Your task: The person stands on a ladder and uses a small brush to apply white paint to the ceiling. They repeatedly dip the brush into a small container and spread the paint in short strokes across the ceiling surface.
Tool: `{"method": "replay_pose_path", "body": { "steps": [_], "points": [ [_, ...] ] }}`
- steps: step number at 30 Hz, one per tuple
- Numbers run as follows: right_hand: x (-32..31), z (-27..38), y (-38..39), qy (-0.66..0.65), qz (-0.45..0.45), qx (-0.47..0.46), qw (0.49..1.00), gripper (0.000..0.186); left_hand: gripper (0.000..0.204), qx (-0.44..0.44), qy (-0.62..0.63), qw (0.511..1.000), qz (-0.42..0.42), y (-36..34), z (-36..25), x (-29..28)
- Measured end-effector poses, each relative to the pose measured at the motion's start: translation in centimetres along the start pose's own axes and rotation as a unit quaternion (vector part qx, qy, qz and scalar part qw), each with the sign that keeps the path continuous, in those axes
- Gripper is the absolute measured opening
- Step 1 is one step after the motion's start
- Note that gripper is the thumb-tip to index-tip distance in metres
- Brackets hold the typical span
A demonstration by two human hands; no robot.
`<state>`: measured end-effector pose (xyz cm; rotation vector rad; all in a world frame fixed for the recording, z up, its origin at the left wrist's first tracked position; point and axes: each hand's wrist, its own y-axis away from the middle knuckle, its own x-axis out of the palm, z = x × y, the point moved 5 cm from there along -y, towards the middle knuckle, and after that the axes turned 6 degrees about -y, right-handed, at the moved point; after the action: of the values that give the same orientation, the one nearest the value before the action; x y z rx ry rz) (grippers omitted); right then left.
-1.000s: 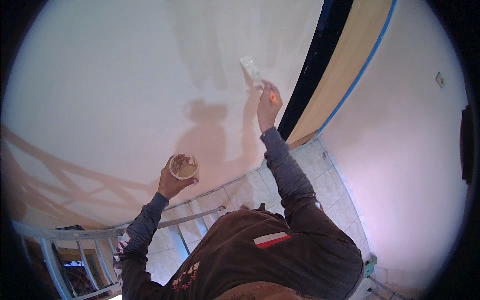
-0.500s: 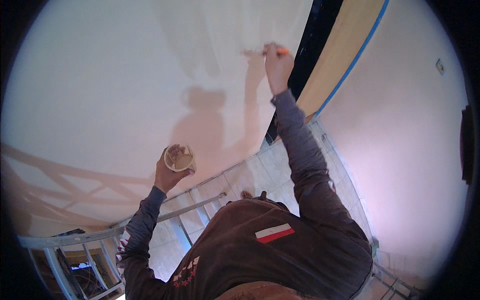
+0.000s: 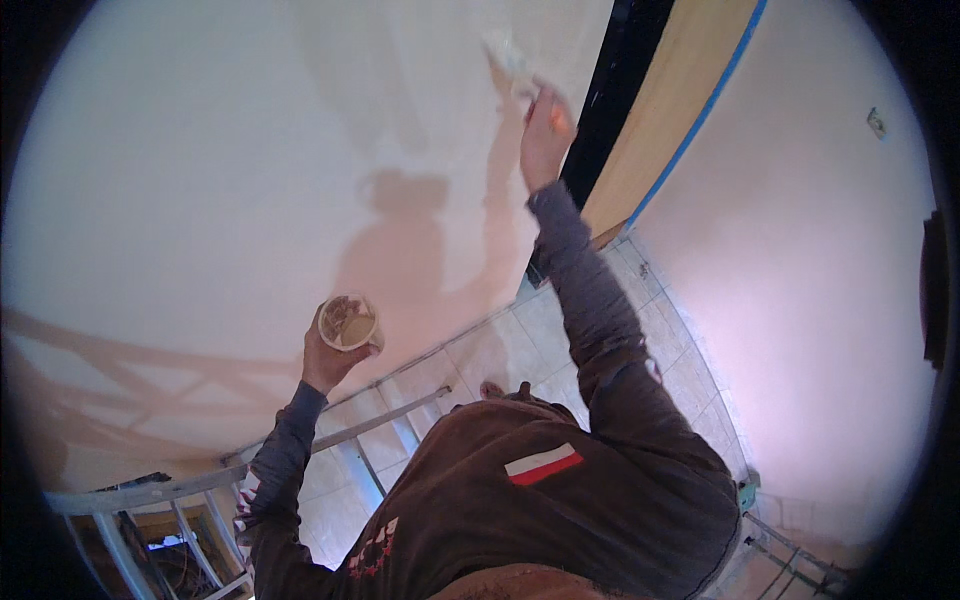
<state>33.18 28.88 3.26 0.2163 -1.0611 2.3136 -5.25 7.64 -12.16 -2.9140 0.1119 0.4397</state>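
My left hand (image 3: 327, 362) grips a round, pale plastic tub (image 3: 348, 322) from below and the side. Its open top shows a beige paste or paint inside, and its inner wall is smeared. Raised higher on the right, my right hand (image 3: 548, 128) is closed around an orange-handled tool (image 3: 517, 82) with a pale, flat-looking head. Motion blurs that head, so I cannot tell whether it is a brush or a scraper. It is at the pale wall (image 3: 240, 160), close to the black door-frame edge; I cannot tell if it touches.
A wooden door-frame panel (image 3: 672, 100) edged with blue tape stands right of the black strip (image 3: 622, 80). A metal railing or ladder (image 3: 190, 488) lies at lower left. Pale floor tiles (image 3: 510, 350) are below. A socket box (image 3: 876, 123) sits in the right wall.
My right hand has turned the tool so its head now points up and left, showing more of its face. The hand moved slightly down and left. The tub shifted slightly left, still held.
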Motion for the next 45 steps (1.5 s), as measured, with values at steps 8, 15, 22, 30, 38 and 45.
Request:
{"method": "replay_pose_path", "body": {
  "steps": [8,15,22,30,38,45],
  "points": [
    [-9.0,-10.2,13.5,0.04,-0.011,0.137,0.99,0.024,0.084,-0.008,-0.009,1.0,0.013,0.2,0.7,-0.2],
    [-3.7,-2.0,1.9,0.174,0.053,0.069,0.981,0.028,0.084,-0.001,0.012,1.0,0.013,0.2,1.0,0.2],
    [6.0,11.5,-9.6,0.01,0.012,-0.121,0.993,0.028,0.083,-0.016,0.005,1.0,0.011,0.2,1.9,-0.1],
    [7.7,9.9,-2.8,-0.181,0.016,-0.024,0.983,0.02,0.082,-0.005,-0.028,1.0,0.014,0.4,0.7,-0.2],
    [2.1,3.5,9.4,-0.113,0.026,0.1,0.988,0.023,0.083,0.02,-0.066,0.998,0.001,0.0,-0.7,-0.3],
    [9.4,13.3,-2.8,-0.045,0.082,0.004,0.996,0.028,0.083,0.01,-0.032,0.999,0.01,0.0,-0.5,-0.1]
  ]
}}
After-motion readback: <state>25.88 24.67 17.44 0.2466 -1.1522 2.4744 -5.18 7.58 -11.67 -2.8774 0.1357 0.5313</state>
